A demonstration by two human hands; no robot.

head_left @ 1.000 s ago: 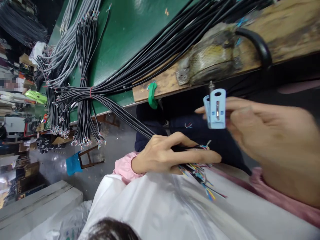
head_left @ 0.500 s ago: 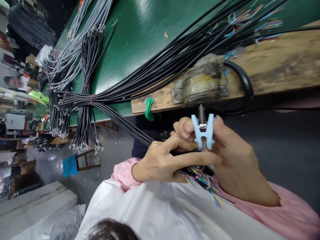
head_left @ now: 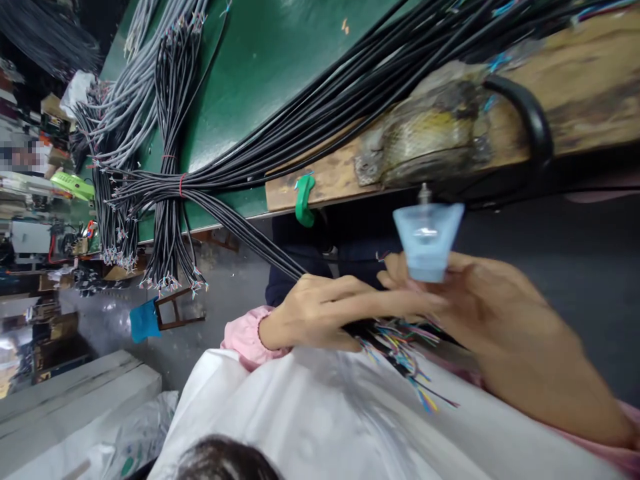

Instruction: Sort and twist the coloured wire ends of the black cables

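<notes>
My left hand (head_left: 320,310) is closed round a bundle of black cables (head_left: 273,257), its index finger stretched toward my other hand. Stripped coloured wire ends (head_left: 400,350) stick out below its fingers, over my lap. A light blue plastic piece (head_left: 429,250) sits on a metal spindle (head_left: 425,195) under the board's edge; its outline is smeared, as if turning. Right behind and below that piece is my right hand (head_left: 505,317), fingers and thumb drawn together. What they pinch is hidden. One small wire end (head_left: 383,257) shows beside its fingertips.
Along the green table (head_left: 280,60) runs a wooden board (head_left: 590,87) bearing a taped-down motor-like lump (head_left: 430,137) and a green hook (head_left: 304,200). Black cables tied with a red band (head_left: 181,185) and grey cables (head_left: 135,100) lie at left. A blue-seated stool (head_left: 145,320) stands below.
The blue piece, a distinct H shape before, now looks blurred into a solid form. My right hand has moved right and slightly lower in view. My left hand still grips the cables.
</notes>
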